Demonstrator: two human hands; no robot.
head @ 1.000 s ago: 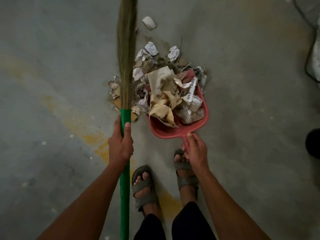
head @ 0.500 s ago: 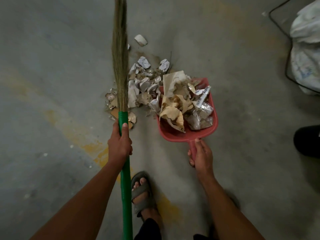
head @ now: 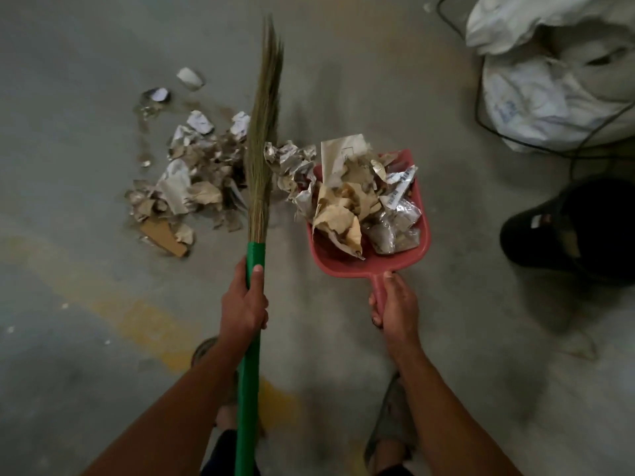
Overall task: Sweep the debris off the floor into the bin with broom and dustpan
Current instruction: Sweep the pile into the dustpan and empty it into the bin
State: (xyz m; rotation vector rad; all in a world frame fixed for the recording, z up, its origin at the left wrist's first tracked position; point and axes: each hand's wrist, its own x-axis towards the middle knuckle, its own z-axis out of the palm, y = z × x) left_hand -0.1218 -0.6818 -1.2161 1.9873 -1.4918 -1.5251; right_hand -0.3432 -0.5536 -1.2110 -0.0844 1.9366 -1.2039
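The left hand (head: pixel 244 304) is curled round the one broom (head: pixel 256 262) at its green handle, thumb along the shaft. The right hand (head: pixel 395 304) grips the handle of the one dustpan (head: pixel 421 242), heaped with debris (head: pixel 347 207). More scraps (head: pixel 192 180) lie on the floor (head: pixel 86 97) left of the bristles; one white sack (head: pixel 556 80) sits at the floor's top right corner.

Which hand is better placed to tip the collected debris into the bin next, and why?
The right hand. It grips the handle of the loaded red dustpan, on the side where the black bin and white sack stand. The left hand holds the broom, nearer the remaining debris pile.
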